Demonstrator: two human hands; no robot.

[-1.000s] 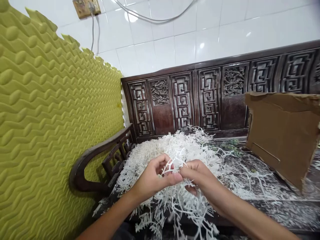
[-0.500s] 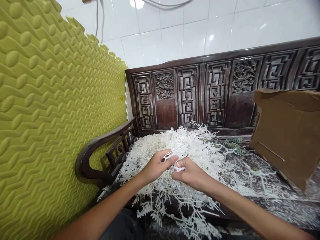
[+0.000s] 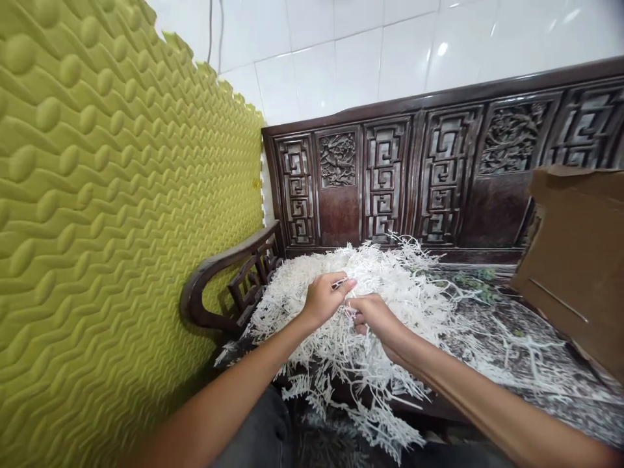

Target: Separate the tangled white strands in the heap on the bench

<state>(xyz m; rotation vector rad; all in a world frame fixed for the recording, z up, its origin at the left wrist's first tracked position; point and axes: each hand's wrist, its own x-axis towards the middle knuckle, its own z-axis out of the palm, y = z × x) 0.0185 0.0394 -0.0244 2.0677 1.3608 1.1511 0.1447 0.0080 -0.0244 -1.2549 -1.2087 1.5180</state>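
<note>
The left hand [image 3: 324, 300] is closed, with thumb and fingertips pinching into a heap of thin white sprigs [image 3: 385, 283]. The right hand [image 3: 373, 318] is curled just beside it, fingers closed on strands from the same heap; the two hands are close but apart. The heap lies on the seat [image 3: 487, 318] of a dark carved wooden bench [image 3: 338, 221], its rear edge just short of the backrest [image 3: 443, 172]. Its left edge sits near the curved armrest [image 3: 214, 286], leaving a narrow margin on that side. Its front edge spills over the seat edge toward the person's dark trousers [image 3: 258, 435]. To the right, loose sprigs and a few green sprigs [image 3: 475, 283] lie thinly across the seat, leaving the widest working room before a tilted sheet of cardboard [image 3: 575, 253] at the seat's right end. A ridged yellow-green foam panel [image 3: 112, 195] stands just beside the armrest and forms the hard limit on the left. A white tile wall [image 3: 351, 58] rises above the backrest.
</note>
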